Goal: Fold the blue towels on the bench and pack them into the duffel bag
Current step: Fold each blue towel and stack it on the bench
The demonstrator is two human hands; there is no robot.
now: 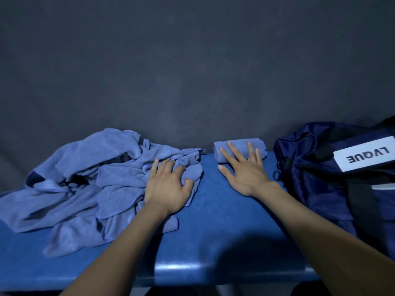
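Here, the left hand [168,184] sits on the near edge of a rumpled heap of blue towels [89,184], its grip clenched round a bunch of the cloth. The heap sprawls over the left part of the blue table [215,221]. Further right, the right hand [241,167] lies flat with straight, spread fingers on a rolled towel [237,146] at the table's far edge, its grip released. Just beside that roll, the navy duffel bag [333,184] stands on the right, its white label [365,157] reading upside down.
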